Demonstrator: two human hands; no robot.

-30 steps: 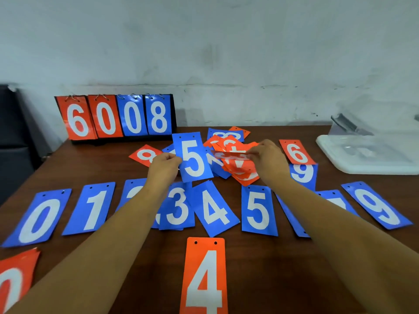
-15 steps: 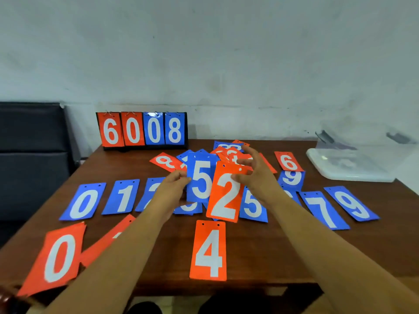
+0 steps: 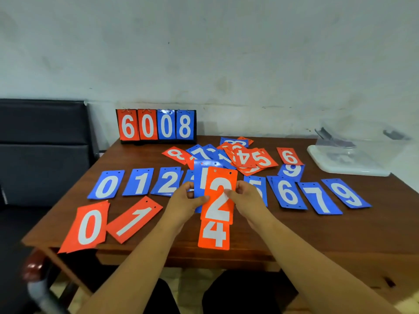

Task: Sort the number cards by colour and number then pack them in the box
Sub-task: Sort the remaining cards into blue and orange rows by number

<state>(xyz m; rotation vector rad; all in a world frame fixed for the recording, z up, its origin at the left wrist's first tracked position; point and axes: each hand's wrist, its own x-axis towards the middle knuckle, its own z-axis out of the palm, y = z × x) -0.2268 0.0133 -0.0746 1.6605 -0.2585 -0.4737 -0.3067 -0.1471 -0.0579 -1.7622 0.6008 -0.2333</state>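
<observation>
Both hands hold cards above the table's middle. My left hand (image 3: 184, 201) pinches the blue 5 card (image 3: 201, 177) and touches the left edge of the red 2 card (image 3: 218, 196) in front of it. My right hand (image 3: 246, 198) pinches the red 2 card's right edge. A row of blue cards runs from 0 (image 3: 106, 184) to 9 (image 3: 345, 193). Red 0 (image 3: 87, 226), red 1 (image 3: 133, 219) and red 4 (image 3: 214, 235) lie near the front edge. A mixed heap of cards (image 3: 240, 156) lies behind. The clear plastic box (image 3: 353, 155) stands at the right.
A flip scoreboard (image 3: 156, 126) reading 6008 stands at the back of the wooden table (image 3: 317, 234). A dark chair (image 3: 43, 150) is at the left. A red 6 (image 3: 289, 156) and a blue 9 (image 3: 292, 171) lie near the heap.
My right hand drew the red 2 out of the heap and brought it forward over the blue 5. Both hands moved toward me. The camera tilted up and back.
</observation>
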